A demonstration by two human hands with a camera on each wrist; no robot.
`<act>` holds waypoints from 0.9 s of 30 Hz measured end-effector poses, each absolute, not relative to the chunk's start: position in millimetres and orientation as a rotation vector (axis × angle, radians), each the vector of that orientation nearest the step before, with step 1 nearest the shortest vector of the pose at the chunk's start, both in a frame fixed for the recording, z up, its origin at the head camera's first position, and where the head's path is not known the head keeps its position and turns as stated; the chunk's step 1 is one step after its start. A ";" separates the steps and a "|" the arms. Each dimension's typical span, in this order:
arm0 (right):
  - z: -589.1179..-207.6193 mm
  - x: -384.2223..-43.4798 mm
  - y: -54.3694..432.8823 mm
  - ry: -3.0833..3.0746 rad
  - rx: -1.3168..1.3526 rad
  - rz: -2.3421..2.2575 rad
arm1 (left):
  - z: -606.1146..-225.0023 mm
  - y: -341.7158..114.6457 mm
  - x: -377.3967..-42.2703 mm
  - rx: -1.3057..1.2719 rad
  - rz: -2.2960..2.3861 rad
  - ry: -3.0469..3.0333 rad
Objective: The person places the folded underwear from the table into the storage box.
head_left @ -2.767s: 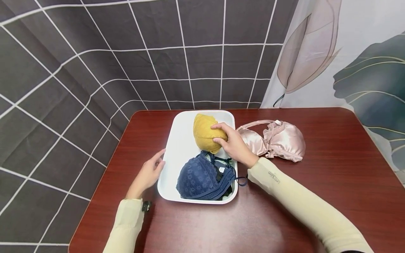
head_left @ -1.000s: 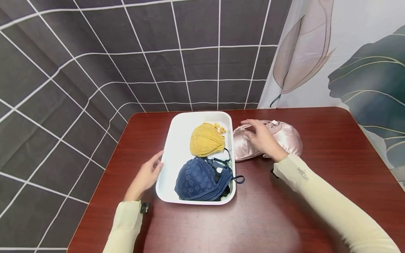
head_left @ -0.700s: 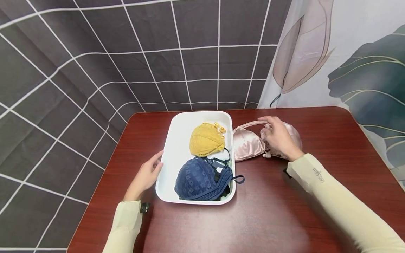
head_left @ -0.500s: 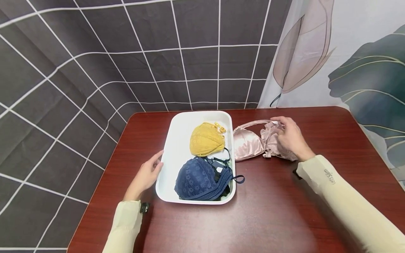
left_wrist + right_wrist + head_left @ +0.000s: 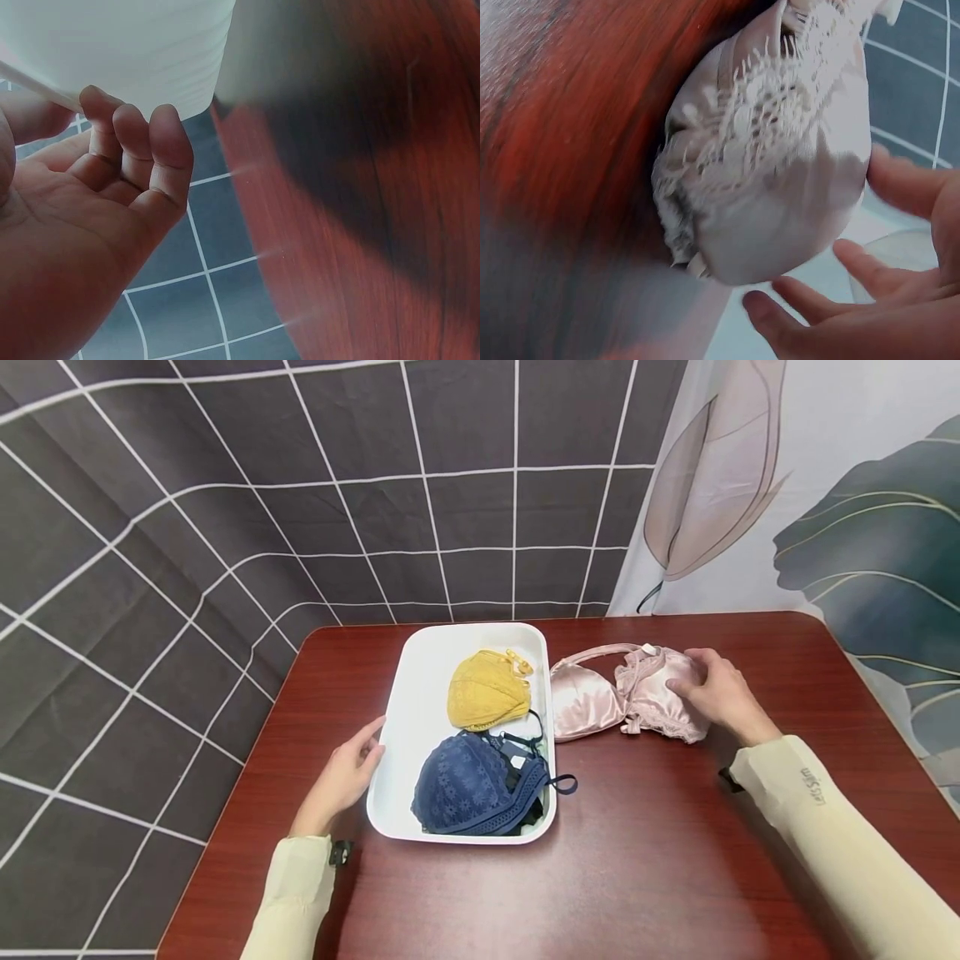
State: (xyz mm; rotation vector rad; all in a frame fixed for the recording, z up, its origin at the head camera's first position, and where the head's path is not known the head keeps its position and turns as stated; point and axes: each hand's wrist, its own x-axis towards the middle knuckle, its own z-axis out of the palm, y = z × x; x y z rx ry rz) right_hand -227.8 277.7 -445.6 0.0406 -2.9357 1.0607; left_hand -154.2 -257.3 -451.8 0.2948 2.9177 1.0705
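Observation:
My left hand [image 5: 341,781] is at the left side of a white tray [image 5: 420,681], and the left wrist view has its bent fingertips right at the tray's outer wall [image 5: 161,52]. In the tray a yellow bra [image 5: 487,691] lies folded behind a navy lace bra [image 5: 465,787], whose strap loop hangs over the right rim. To the tray's right, a pink satin bra [image 5: 588,702] with lace trim rests on the table. My right hand [image 5: 723,697] is at its right cup; the right wrist view shows loosely spread fingers along the edge of that cup [image 5: 780,217].
The tray and bras are on a reddish-brown wooden table [image 5: 630,852]. Behind and to the left hangs a dark grey cloth [image 5: 472,510] with a white grid. A leaf-patterned white cloth [image 5: 825,435] hangs at the back right.
My right hand placed the yellow bra in the tray and let go, then moved right across the pink bra to its far cup. My left hand stayed at the tray's side.

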 end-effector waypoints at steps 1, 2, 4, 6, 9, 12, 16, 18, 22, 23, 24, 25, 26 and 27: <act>-446.2 -227.2 279.3 -2.963 0.030 1.071 | -451.8 -257.1 -154.0 0.292 1.072 2.915; -446.9 -226.6 280.7 -2.992 0.010 1.085 | -451.8 -257.2 -154.0 0.291 1.070 2.913; -447.9 -225.3 282.6 -3.040 -0.016 1.111 | -451.8 -256.9 -153.7 0.288 1.076 2.911; -449.6 -224.5 284.1 -3.077 -0.029 1.120 | -451.8 -256.7 -153.6 0.290 1.078 2.910; -452.4 -223.5 285.2 -3.093 -0.019 1.115 | -451.9 -256.6 -153.7 0.292 1.077 2.912; -455.1 -223.0 285.9 -3.082 -0.011 1.107 | -452.6 -256.6 -154.3 0.299 1.079 2.917; -458.9 -222.5 286.7 -3.051 -0.009 1.116 | -452.7 -256.7 -154.1 0.298 1.078 2.921; -461.0 -222.0 287.1 -3.028 -0.010 1.123 | -452.5 -257.0 -153.9 0.297 1.070 2.920; -464.1 -220.7 287.7 -2.971 -0.007 1.154 | -451.7 -256.9 -153.7 0.294 1.068 2.919; -464.6 -220.5 287.7 -2.958 -0.006 1.165 | -451.4 -256.7 -153.6 0.295 1.068 2.919; -465.2 -220.3 287.8 -2.946 -0.006 1.177 | -451.4 -256.6 -153.6 0.296 1.067 2.921; -465.8 -220.2 288.0 -2.936 -0.004 1.187 | -451.3 -256.6 -153.5 0.296 1.070 2.921; -466.5 -220.1 288.2 -2.928 -0.003 1.196 | -451.4 -256.7 -153.5 0.298 1.072 2.921; -467.1 -220.1 288.3 -2.920 -0.002 1.203 | -451.5 -256.7 -153.4 0.301 1.073 2.922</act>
